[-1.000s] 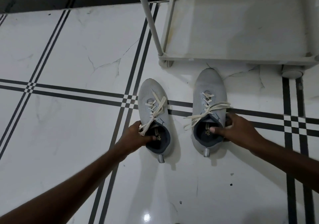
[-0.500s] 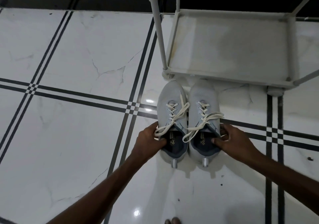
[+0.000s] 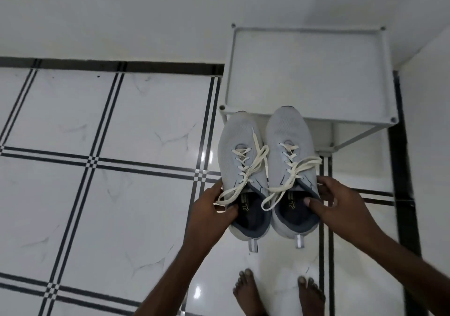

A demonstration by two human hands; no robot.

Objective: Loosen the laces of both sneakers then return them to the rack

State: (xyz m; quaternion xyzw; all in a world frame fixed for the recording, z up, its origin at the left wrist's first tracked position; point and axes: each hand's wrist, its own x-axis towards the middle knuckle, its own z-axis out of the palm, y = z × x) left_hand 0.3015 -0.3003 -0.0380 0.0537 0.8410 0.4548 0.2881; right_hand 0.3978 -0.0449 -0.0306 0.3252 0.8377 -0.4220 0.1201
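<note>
Two pale grey sneakers are held side by side above the tiled floor (image 3: 121,125), toes pointing away from the person and heel tabs towards the bare feet (image 3: 246,289) seen at the bottom edge. The left sneaker (image 3: 239,145) is gripped at its collar by the left hand (image 3: 209,208), the thumb tucked inside the dark opening and the fingers wrapped around the outer side. The right sneaker (image 3: 287,133) is clasped in the same manner by the right hand (image 3: 341,203), thumb inside the collar and fingers curled round the outer wall. The cream laces (image 3: 253,167) are seen untied, their loose ends trailing across the tongues and over the openings. The toes of both sneakers overlap the front edge of the white rack (image 3: 309,72), whose top shelf lies bare ahead; whether the toes touch it or are held just above it cannot be told from this angle
</note>
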